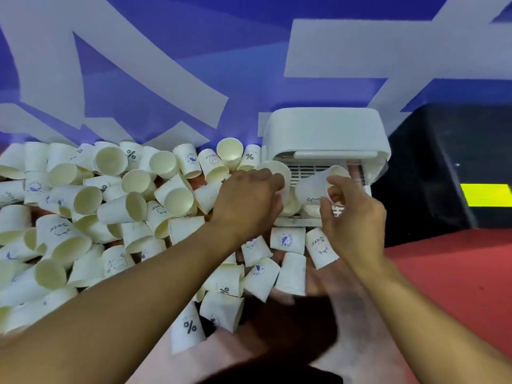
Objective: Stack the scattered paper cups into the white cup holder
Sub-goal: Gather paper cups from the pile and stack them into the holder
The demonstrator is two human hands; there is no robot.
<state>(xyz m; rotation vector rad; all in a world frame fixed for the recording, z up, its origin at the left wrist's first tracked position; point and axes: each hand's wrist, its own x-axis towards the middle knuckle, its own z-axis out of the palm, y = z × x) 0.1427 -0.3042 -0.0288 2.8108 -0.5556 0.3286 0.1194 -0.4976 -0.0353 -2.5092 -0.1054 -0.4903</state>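
At the open front of the white rounded plastic cup holder (324, 128), each hand carries one cup. The left hand (246, 198) curls its fingers round a white paper cup (277, 167). The right hand (352, 217) pinches a second white paper cup (311, 188), tilted on its side just beside the first. Scattered printed paper cups (110, 206) lie heaped on the red tabletop (457, 273) to the left, below a blue-and-white banner (166, 65).

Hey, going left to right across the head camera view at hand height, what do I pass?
Pile of scattered paper cups → left hand gripping one cup → second cup in right hand → black box → yellow patch. White cup holder, behind both hands, omitted.
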